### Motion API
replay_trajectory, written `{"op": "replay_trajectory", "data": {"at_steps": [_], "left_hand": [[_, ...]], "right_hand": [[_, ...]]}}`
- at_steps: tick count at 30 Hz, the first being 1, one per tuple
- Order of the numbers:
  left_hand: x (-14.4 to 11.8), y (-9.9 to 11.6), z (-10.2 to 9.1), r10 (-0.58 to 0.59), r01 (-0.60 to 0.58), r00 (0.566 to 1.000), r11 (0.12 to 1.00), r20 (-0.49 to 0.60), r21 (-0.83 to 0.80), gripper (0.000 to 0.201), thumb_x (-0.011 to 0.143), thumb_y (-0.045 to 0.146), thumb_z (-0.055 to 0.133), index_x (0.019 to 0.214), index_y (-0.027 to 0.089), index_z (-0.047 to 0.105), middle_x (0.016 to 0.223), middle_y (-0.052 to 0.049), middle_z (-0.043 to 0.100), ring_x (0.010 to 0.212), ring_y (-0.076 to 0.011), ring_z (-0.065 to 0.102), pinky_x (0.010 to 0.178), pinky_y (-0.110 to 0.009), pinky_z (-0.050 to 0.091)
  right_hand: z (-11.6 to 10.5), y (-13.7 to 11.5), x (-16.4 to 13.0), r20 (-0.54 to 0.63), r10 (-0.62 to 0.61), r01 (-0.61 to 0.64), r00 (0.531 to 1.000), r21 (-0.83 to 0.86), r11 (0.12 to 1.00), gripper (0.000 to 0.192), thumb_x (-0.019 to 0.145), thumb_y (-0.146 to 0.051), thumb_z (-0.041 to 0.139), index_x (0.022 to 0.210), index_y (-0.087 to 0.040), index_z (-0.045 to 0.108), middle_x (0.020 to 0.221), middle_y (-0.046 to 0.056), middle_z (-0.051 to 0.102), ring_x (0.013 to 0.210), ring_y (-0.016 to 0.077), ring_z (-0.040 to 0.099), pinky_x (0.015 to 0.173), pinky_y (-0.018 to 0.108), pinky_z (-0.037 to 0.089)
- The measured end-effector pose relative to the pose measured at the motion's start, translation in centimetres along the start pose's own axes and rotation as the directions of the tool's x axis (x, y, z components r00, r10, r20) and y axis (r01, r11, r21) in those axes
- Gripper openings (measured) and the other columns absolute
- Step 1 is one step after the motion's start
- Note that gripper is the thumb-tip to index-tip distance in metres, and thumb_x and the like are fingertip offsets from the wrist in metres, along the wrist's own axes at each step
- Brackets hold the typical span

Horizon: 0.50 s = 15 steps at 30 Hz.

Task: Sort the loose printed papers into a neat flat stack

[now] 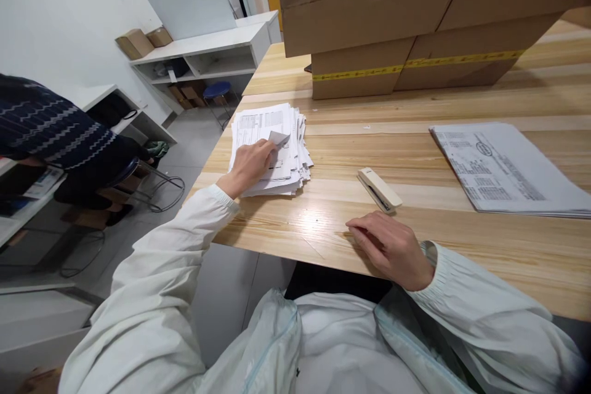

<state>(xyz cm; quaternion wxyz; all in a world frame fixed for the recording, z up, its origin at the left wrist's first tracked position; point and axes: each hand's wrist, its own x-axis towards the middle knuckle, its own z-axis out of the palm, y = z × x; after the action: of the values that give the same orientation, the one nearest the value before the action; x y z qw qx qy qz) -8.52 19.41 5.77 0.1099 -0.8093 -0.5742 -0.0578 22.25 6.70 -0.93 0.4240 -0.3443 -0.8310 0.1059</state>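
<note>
My left hand (pixel 253 163) rests on an uneven stack of printed papers (pixel 263 126) at the table's left side. Its fingers are closed on the top sheet of paper (pixel 279 138), whose corner is bent up. My right hand (pixel 392 245) lies at the table's front edge, fingers curled together with nothing visible in them. Just beyond it is a cream stapler (pixel 380 189), apart from the fingers. Farther right, a neater pile of printed sheets (pixel 512 169) lies flat, touched by neither hand.
Large cardboard boxes (pixel 360 68) with yellow tape stand stacked at the back of the wooden table (pixel 332 148). On the left, a person in a patterned sweater (pixel 55 123) sits on a stool. White shelves (pixel 217 46) and a blue stool (pixel 217 90) are behind.
</note>
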Motion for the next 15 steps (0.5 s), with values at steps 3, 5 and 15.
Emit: {"op": "replay_trajectory", "data": {"at_steps": [3,5,15], "left_hand": [[0.0,-0.8,0.2,-0.010,0.003,0.997,0.996,-0.074,-0.090,0.039,0.092,0.010,0.041,0.113,0.019,0.072,0.094,-0.009,0.077,0.074,-0.0209,0.068,0.065,-0.030,0.043],[-0.8,-0.5,0.0,-0.024,0.005,0.990,0.991,-0.141,-0.135,0.041,0.091,0.010,0.043,0.120,0.019,0.070,0.079,-0.006,0.075,0.065,-0.0188,0.065,0.062,-0.028,0.042],[-13.6,13.1,-1.1,0.022,-0.302,0.869,0.815,-0.495,-0.494,0.051,0.097,0.011,0.045,0.145,0.026,0.055,0.115,-0.008,0.078,0.088,-0.0173,0.075,0.082,-0.025,0.055]], "right_hand": [[0.0,0.0,0.0,-0.001,-0.002,0.002,1.000,-0.001,1.000,0.010,0.093,-0.010,0.060,0.098,-0.017,0.065,0.081,0.004,0.072,0.073,0.0161,0.065,0.068,0.029,0.050],[0.0,0.0,0.0,-0.012,0.005,-0.005,1.000,0.001,1.000,0.010,0.093,-0.011,0.060,0.097,-0.017,0.066,0.080,0.005,0.072,0.072,0.0159,0.065,0.068,0.030,0.050],[1.0,0.0,0.6,0.339,0.529,-0.594,0.778,0.672,0.443,0.050,0.101,-0.055,0.042,0.137,-0.024,0.058,0.116,0.009,0.074,0.099,0.0205,0.073,0.081,0.038,0.063]]}}
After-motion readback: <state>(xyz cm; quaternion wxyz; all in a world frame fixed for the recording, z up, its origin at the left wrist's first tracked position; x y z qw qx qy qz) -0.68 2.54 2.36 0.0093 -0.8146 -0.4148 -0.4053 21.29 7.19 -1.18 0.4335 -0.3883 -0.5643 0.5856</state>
